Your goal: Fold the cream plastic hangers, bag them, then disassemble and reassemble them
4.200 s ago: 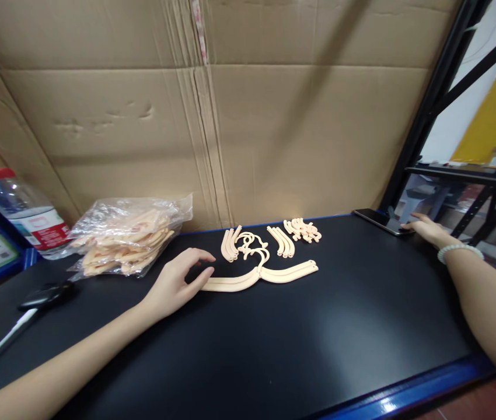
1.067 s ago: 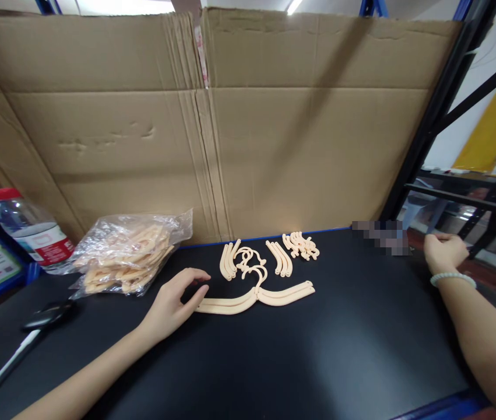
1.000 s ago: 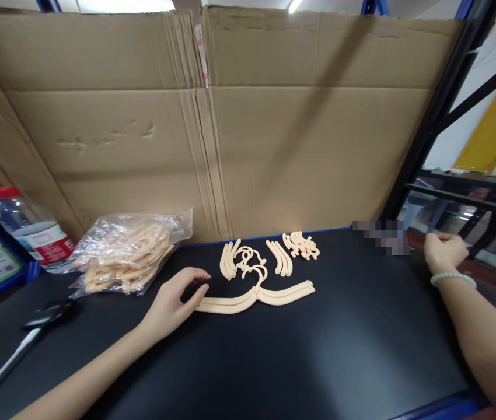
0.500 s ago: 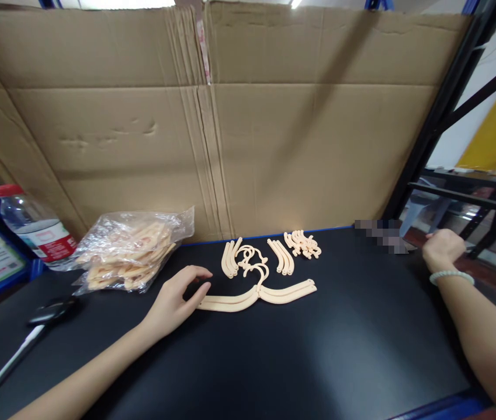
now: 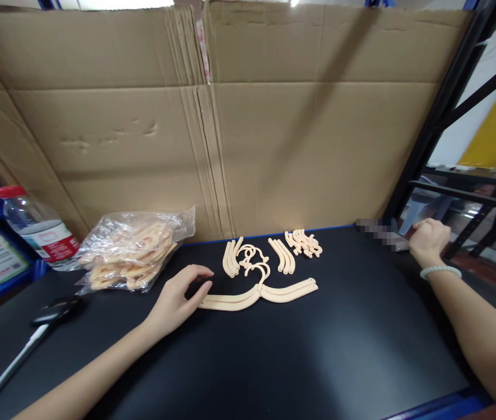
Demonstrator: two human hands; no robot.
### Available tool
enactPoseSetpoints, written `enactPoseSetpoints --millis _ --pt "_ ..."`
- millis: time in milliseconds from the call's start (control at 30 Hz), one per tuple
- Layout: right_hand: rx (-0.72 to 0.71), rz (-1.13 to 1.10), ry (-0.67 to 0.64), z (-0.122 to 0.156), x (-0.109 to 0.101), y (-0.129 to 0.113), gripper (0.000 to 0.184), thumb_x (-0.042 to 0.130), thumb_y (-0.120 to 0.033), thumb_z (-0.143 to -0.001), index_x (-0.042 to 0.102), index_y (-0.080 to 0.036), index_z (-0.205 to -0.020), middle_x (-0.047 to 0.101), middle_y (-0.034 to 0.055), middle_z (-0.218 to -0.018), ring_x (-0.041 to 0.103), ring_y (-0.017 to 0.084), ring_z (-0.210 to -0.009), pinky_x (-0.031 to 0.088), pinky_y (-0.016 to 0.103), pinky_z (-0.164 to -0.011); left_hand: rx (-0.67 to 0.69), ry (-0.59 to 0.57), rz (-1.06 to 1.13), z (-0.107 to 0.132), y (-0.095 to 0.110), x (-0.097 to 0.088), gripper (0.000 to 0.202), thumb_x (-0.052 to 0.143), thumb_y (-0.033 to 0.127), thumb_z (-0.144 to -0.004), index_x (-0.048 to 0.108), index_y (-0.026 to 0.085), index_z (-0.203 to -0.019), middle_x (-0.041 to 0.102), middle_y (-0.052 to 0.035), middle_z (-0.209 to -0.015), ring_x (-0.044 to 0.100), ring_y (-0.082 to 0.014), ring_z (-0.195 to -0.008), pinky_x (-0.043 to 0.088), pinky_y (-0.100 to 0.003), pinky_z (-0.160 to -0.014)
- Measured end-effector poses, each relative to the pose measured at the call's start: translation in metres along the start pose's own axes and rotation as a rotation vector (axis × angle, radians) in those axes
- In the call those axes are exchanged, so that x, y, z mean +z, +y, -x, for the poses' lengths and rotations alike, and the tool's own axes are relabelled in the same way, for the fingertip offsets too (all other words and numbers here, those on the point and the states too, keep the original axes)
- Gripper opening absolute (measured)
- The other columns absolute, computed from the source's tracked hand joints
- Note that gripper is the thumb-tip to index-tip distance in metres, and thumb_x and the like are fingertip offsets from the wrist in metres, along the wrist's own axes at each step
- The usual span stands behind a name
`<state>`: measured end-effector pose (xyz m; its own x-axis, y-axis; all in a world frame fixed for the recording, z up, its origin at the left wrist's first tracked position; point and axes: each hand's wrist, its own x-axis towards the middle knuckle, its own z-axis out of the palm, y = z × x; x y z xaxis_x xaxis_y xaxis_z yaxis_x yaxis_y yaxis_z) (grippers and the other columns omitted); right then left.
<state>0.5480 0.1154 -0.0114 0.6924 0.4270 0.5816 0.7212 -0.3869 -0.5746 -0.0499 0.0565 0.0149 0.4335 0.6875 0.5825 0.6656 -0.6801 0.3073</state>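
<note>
My left hand (image 5: pixel 177 297) rests on the black tabletop (image 5: pixel 318 356), fingers loosely spread, fingertips touching the left end of a cream plastic hanger stack (image 5: pixel 269 290). Behind the hangers lie a bundle of curved cream strips (image 5: pixel 231 257), loose hooks (image 5: pixel 251 255), another bundle of curved strips (image 5: pixel 284 256) and a pile of small cream pieces (image 5: pixel 304 244). My right hand (image 5: pixel 427 240), with a bead bracelet on the wrist, is curled closed at the table's far right, right beside a blurred flat object (image 5: pixel 381 233). Nothing shows in its fingers.
A clear plastic bag of cream parts (image 5: pixel 132 251) lies at the left, with a water bottle (image 5: pixel 38 230) behind it. A black device on a white cable (image 5: pixel 55 309) sits near the left edge. A cardboard wall (image 5: pixel 230 128) closes the back; a black metal rack (image 5: pixel 444 99) stands right.
My right hand has slid a little left toward the blurred flat object and stays curled. My left hand has kept its place at the hanger's end.
</note>
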Motion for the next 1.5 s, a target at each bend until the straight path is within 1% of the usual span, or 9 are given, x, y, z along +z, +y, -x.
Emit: enactPoseSetpoints --millis 100,167,367,600,767,867,967,1233,1500 --pt "0.025 -0.042 0.014 0.004 -0.003 -0.010 0.021 0.044 -0.016 -0.087 0.057 -0.015 -0.071 0.063 0.0074 -0.083 0.058 0.024 -0.095 0.043 0.035 -0.078 0.003 0.004 0.008 0.000 0.000 0.001 0.017 0.051 0.032 -0.091 0.061 0.020 -0.098 0.069 -0.0045 -0.092 0.066 -0.0198 -0.082 0.055 -0.031 -0.074" --pt "0.016 -0.073 0.024 0.006 -0.004 -0.017 0.019 0.041 -0.014 -0.080 0.051 -0.018 -0.064 0.062 0.0091 -0.079 0.056 0.027 -0.094 0.040 0.034 -0.075 0.003 0.000 0.010 0.000 0.000 0.001 0.017 0.051 0.031 -0.091 0.061 0.020 -0.099 0.069 -0.0044 -0.092 0.066 -0.0193 -0.082 0.055 -0.031 -0.074" --pt "-0.078 -0.170 0.017 0.016 -0.004 -0.041 0.011 0.038 -0.019 -0.072 0.043 -0.021 -0.062 0.059 0.0090 -0.077 0.051 0.026 -0.092 0.036 0.034 -0.076 -0.012 -0.013 0.020 0.000 -0.001 0.001 0.016 0.051 0.030 -0.091 0.061 0.020 -0.099 0.069 -0.0044 -0.093 0.066 -0.0190 -0.083 0.055 -0.031 -0.073" --pt "-0.317 -0.302 -0.059 0.031 -0.004 -0.075 0.011 0.036 -0.022 -0.069 0.043 -0.023 -0.061 0.057 0.0092 -0.074 0.048 0.027 -0.087 0.036 0.039 -0.080 -0.028 -0.003 0.031 -0.002 -0.001 0.002 0.017 0.052 0.030 -0.090 0.062 0.019 -0.097 0.069 -0.0040 -0.092 0.066 -0.0189 -0.081 0.054 -0.030 -0.072" --pt "-0.554 -0.418 -0.209 0.069 -0.001 -0.116 0.012 0.035 -0.023 -0.071 0.044 -0.024 -0.062 0.057 0.0086 -0.074 0.048 0.026 -0.083 0.037 0.040 -0.078 -0.037 0.002 0.038 -0.002 -0.002 0.002 0.018 0.052 0.031 -0.090 0.062 0.019 -0.097 0.069 -0.0043 -0.092 0.066 -0.0192 -0.081 0.054 -0.029 -0.071" --pt "-0.716 -0.495 -0.349 0.102 -0.002 -0.141 0.006 0.038 -0.021 -0.067 0.037 -0.024 -0.062 0.057 0.0064 -0.074 0.049 0.024 -0.080 0.039 0.038 -0.076 -0.043 -0.001 0.038 -0.002 -0.002 0.002 0.018 0.052 0.031 -0.090 0.063 0.019 -0.098 0.069 -0.0044 -0.092 0.066 -0.0190 -0.081 0.054 -0.029 -0.072" --pt "-0.827 -0.556 -0.450 0.129 -0.010 -0.158 0.010 0.038 -0.020 -0.070 0.031 -0.023 -0.064 0.056 0.0056 -0.075 0.048 0.023 -0.080 0.039 0.038 -0.075 -0.052 -0.005 0.043 -0.002 -0.003 0.003 0.018 0.052 0.031 -0.090 0.063 0.019 -0.098 0.069 -0.0044 -0.092 0.066 -0.0191 -0.081 0.054 -0.030 -0.073" --pt "-0.919 -0.632 -0.567 0.150 -0.024 -0.169 0.011 0.035 -0.016 -0.074 0.029 -0.023 -0.067 0.052 0.0056 -0.075 0.045 0.023 -0.078 0.036 0.038 -0.071 -0.101 -0.016 0.060 -0.002 -0.005 0.003 0.020 0.053 0.035 -0.090 0.063 0.020 -0.098 0.070 -0.0037 -0.093 0.067 -0.0195 -0.081 0.054 -0.030 -0.074" --pt "-0.963 -0.624 -0.631 0.162 -0.023 -0.173 0.012 0.035 -0.014 -0.076 0.034 -0.022 -0.067 0.050 0.0040 -0.073 0.044 0.022 -0.077 0.035 0.038 -0.072 -0.119 -0.103 0.109 -0.003 -0.012 0.005 0.026 0.046 0.035 -0.093 0.063 0.021 -0.107 0.070 -0.0060 -0.106 0.066 -0.0224 -0.100 0.052 -0.034 -0.089"
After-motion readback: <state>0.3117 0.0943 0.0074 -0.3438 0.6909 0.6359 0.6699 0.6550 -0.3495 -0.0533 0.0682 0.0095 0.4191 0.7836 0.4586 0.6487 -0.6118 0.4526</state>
